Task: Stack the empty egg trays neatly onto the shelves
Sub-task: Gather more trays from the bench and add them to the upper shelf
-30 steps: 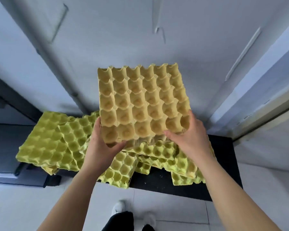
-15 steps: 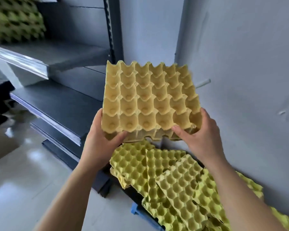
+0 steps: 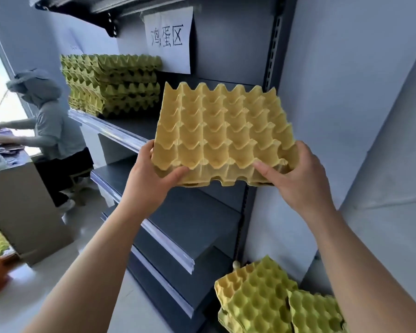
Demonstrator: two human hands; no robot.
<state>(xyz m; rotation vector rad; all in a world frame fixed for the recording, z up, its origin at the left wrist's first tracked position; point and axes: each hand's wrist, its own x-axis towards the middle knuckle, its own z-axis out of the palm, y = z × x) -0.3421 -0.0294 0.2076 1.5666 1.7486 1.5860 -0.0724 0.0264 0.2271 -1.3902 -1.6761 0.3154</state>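
Observation:
I hold a thin stack of yellow egg trays (image 3: 222,133) level in front of the dark grey shelving. My left hand (image 3: 151,179) grips its near left corner, thumb on top. My right hand (image 3: 296,179) grips the near right corner the same way. The trays hover just before the upper shelf (image 3: 130,124), to the right of a tall stack of green egg trays (image 3: 113,84) standing on that shelf. More loose green trays (image 3: 274,306) lie low at the bottom right.
A paper sign (image 3: 168,40) hangs on the shelf's back panel. Lower shelves (image 3: 185,219) step down below the held trays. A grey wall (image 3: 360,92) closes the right side. At the left a person (image 3: 46,126) sits at a desk (image 3: 17,200).
The view has swung up and left from the floor pile to the shelves. Both hands have lifted the yellow trays to the height of the upper shelf, keeping the same grip.

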